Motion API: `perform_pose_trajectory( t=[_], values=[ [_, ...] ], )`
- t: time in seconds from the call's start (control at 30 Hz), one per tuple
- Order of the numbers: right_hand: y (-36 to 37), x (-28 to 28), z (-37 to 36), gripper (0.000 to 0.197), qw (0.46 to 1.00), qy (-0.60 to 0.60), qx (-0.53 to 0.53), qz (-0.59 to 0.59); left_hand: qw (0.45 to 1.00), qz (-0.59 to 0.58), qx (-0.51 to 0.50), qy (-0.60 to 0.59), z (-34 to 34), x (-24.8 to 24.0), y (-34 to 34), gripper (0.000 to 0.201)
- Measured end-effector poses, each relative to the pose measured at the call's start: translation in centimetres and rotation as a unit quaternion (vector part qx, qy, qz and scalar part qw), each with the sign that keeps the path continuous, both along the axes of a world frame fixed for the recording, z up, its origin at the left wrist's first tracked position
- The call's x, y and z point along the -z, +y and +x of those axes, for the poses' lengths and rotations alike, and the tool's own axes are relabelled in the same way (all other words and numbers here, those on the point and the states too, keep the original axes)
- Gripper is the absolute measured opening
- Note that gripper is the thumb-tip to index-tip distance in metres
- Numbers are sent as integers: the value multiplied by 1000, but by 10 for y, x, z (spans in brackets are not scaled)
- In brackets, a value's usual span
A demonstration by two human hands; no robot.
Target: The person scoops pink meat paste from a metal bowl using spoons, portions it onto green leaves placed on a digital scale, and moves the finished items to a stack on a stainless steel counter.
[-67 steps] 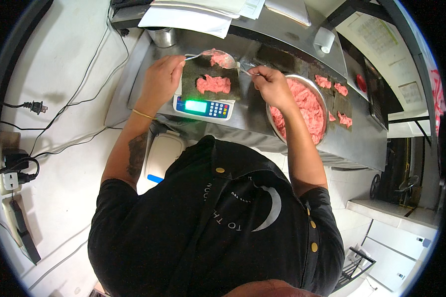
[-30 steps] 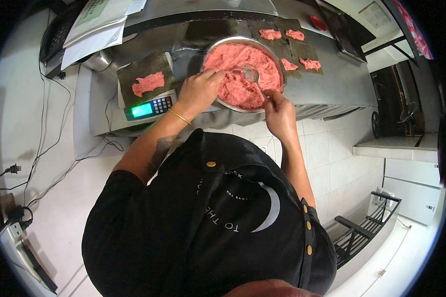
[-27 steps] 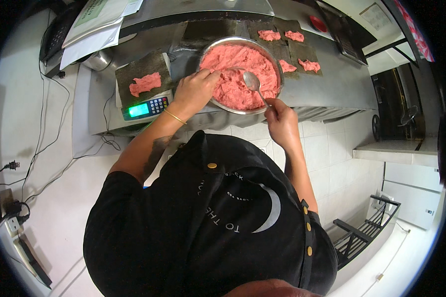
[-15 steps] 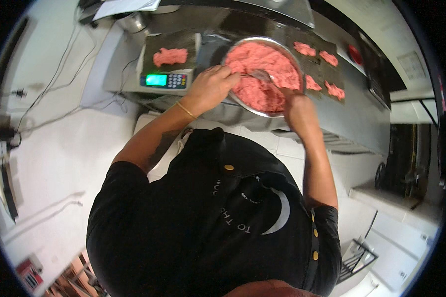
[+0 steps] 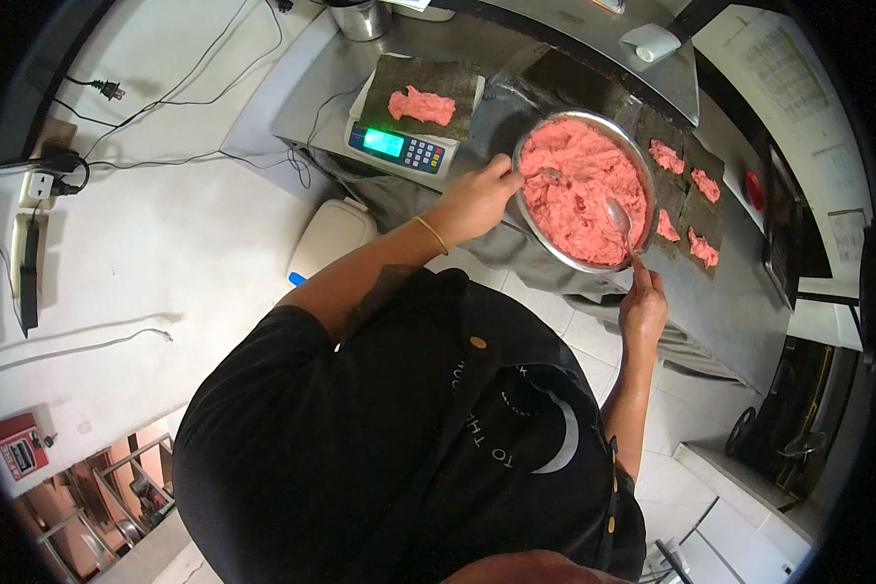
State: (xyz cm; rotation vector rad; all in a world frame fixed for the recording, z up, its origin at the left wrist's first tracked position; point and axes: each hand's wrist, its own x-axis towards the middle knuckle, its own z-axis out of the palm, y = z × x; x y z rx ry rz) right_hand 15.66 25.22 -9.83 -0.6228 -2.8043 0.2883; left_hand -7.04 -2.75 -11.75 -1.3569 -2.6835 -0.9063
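A round metal bowl (image 5: 528,219) holds a mass of pink minced paste (image 5: 579,200). My right hand (image 5: 644,310) is closed around the handle of a metal spoon (image 5: 617,216), whose head rests in the paste near the bowl's right side. At the left rim, my left hand (image 5: 482,200) is closed on what looks like a second spoon (image 5: 549,174), its tip partly sunk in the paste. Left of the bowl, a digital scale (image 5: 402,148) with a lit green display carries a dark green seaweed sheet (image 5: 375,105) topped with a pink lump (image 5: 421,104).
Right of the bowl lie more dark sheets (image 5: 687,208) bearing several small pink portions (image 5: 704,185). Another dark sheet (image 5: 579,83) lies behind the bowl. A metal container (image 5: 362,19) stands at the back left, and cables (image 5: 180,158) run along the left side.
The view has shifted, so the bowl and scale appear farther right and lower. My right hand has drawn back from over the paste to the near right rim, spoon still held.
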Motion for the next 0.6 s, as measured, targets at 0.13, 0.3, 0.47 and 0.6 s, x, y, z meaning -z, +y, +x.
perform_pose_trajectory(
  t=[0.13,0.3,0.47,0.6],
  values=[
    [-23,-12,-13,35,992,111,-1,67,998,58,12,16,-8,-11,-10,40],
    [-116,-56,-80,38,971,212,-92,68,977,212,-8,19,-14,3,-76,43],
    [-244,-27,-200,27,923,165,-347,36,854,274,-106,-430,-41,121,-171,29],
    [-283,29,-286,20,922,82,-359,119,654,349,-202,-640,-66,129,-212,26]
  ],
)
